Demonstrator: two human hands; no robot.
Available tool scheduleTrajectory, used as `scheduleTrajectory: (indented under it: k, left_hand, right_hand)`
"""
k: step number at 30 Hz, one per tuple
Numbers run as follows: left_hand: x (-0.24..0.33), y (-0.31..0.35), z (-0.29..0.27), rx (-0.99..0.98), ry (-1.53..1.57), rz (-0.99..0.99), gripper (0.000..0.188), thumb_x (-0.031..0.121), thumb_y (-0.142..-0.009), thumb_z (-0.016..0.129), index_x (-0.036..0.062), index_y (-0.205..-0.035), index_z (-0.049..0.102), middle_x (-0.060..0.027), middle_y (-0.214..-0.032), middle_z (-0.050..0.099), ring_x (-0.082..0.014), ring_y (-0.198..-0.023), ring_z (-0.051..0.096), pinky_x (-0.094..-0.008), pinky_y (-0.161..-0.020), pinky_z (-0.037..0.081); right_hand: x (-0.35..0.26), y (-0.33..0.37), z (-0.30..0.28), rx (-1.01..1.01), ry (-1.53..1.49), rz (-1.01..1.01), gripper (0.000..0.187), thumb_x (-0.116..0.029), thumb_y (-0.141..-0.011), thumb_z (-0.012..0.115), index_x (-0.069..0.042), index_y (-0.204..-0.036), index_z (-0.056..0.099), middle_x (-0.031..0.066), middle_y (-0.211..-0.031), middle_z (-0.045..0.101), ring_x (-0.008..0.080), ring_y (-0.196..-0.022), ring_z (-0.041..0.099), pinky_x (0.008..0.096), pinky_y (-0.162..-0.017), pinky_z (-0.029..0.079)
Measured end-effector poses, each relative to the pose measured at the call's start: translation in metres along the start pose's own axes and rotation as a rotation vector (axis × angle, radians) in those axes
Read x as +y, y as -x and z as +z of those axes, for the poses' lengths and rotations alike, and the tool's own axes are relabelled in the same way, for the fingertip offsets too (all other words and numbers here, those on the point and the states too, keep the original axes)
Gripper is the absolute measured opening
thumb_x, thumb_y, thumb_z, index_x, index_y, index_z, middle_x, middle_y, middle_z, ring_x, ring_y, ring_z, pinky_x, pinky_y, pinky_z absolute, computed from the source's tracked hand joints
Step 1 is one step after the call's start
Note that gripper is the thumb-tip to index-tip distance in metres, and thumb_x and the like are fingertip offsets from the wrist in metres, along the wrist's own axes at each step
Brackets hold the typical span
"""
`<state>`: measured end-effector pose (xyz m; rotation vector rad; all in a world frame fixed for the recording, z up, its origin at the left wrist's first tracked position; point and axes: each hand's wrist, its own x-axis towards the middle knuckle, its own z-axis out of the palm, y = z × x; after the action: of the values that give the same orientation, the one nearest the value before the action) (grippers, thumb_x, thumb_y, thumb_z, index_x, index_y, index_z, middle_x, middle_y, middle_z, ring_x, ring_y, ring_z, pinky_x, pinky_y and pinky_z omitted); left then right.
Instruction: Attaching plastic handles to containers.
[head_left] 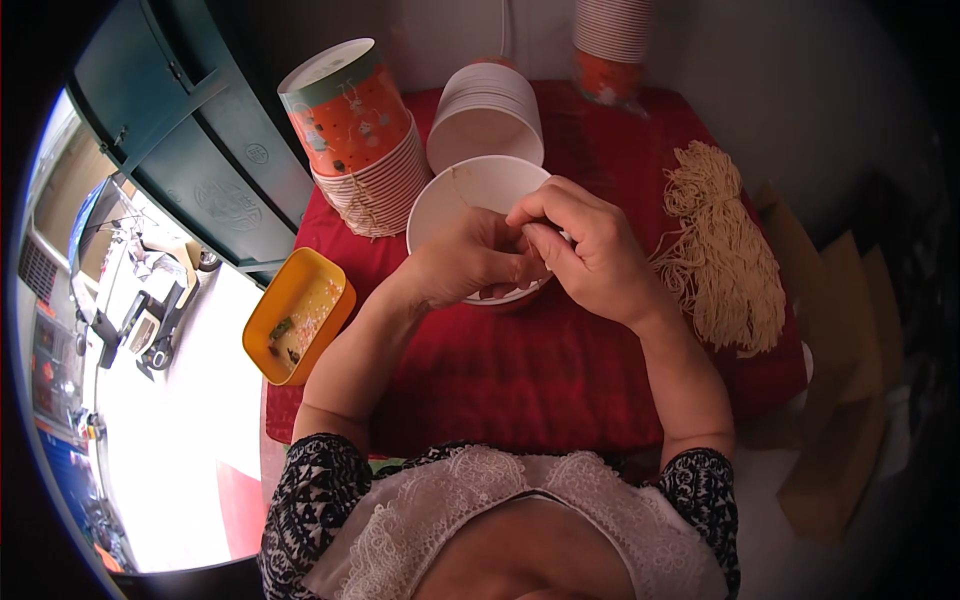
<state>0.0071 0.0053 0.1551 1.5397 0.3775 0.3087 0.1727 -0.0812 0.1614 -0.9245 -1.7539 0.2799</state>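
White bowl (442, 203) | left hand (478, 250), right hand (592, 242) together above, fingers bent | grips: cannot tell if grasping

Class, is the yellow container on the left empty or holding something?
Not empty: the yellow container is open-topped, showing small dark and pale bits across its bottom.

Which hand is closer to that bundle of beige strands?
Right. The right hand is left of the bundle of beige strands, apart from it; the left hand is farther left, at the white bowl.
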Motion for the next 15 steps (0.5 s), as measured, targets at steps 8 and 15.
scheduleTrajectory:
  k: [8,15]
  left_hand:
    - [0.004,0.003,-0.002,0.131,-0.002,-0.024,0.007,0.006,-0.088,0.063,0.0014,-0.084,0.059,-0.0026,-0.073,0.059,-0.0069,-0.057,0.052,-0.0200,-0.048,0.038]
    - [0.003,0.001,-0.006,0.064,0.094,0.007,0.010,0.007,-0.087,0.065,0.0001,-0.083,0.058,-0.0054,-0.074,0.060,-0.0085,-0.058,0.053,-0.0209,-0.048,0.038]
  right_hand:
    - [0.004,0.003,-0.023,-0.128,0.165,0.013,0.015,0.010,-0.075,0.054,0.004,-0.087,0.059,0.0094,-0.087,0.056,0.0184,-0.070,0.054,0.0290,-0.060,0.043]
    - [0.000,0.002,-0.022,-0.233,0.337,0.032,0.017,-0.001,-0.075,0.064,0.003,-0.091,0.068,0.0106,-0.094,0.059,0.0254,-0.093,0.055,0.0361,-0.081,0.049]
